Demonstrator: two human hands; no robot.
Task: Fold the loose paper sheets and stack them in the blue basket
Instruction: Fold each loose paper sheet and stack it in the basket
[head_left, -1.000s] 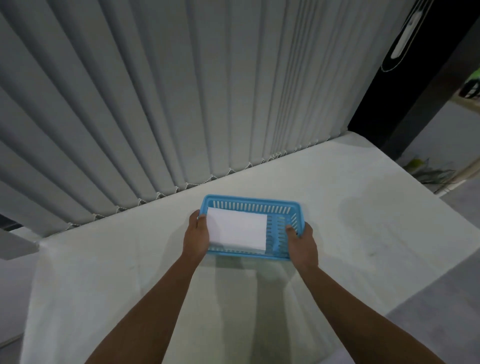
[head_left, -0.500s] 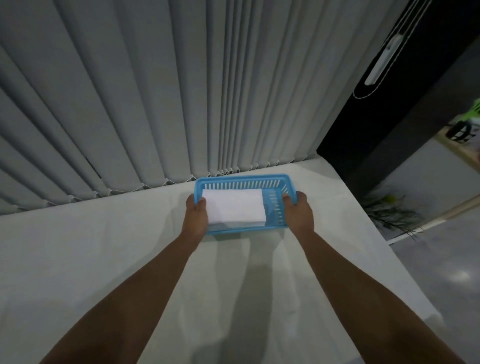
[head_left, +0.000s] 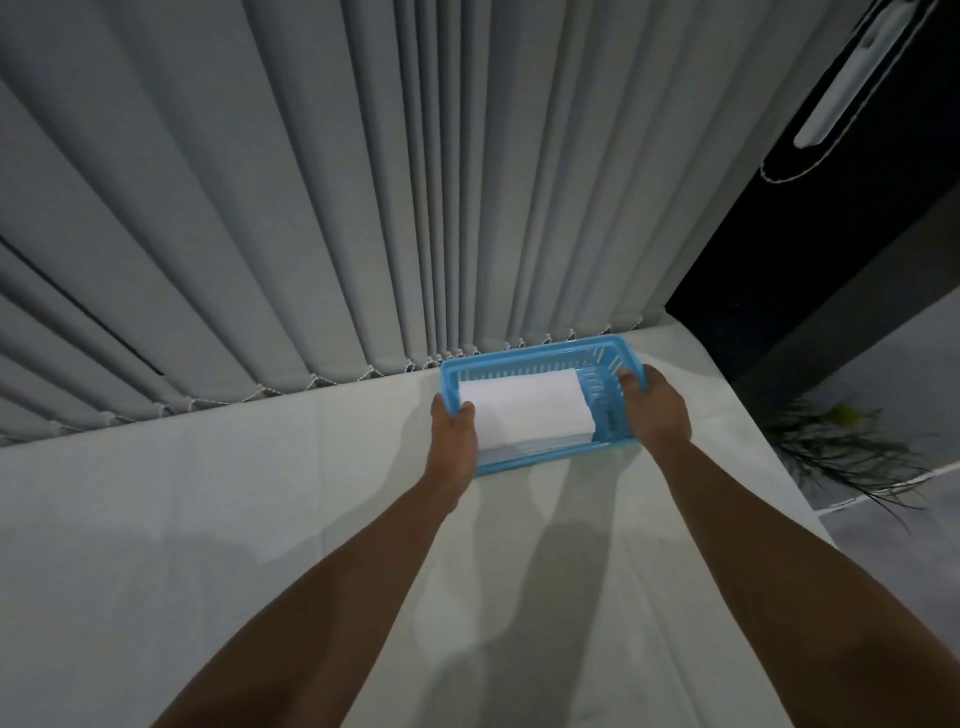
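You hold the blue basket (head_left: 540, 358) by its two short ends. Your left hand (head_left: 453, 436) is closed over the left end, thumb hooked over the rim and touching the folded paper sheets (head_left: 524, 408). Your right hand (head_left: 657, 405) is closed over the right end, thumb inside the rim. The basket's long axis runs left to right between your hands, slightly raised toward the right. It sits at the far right corner of the white table (head_left: 208, 519), with its far rim just beside the vertical blinds (head_left: 363, 182).

The stack lies flat inside, against the left end, so your left hand is nearer to it; the bare slotted floor on the right separates it from your right hand.

Limits of view: your fingers under both ends are hidden. You cannot tell whether the basket rests on the table or is lifted. The sheet count cannot be read. No loose sheets appear on the table, so the task looks close to complete.
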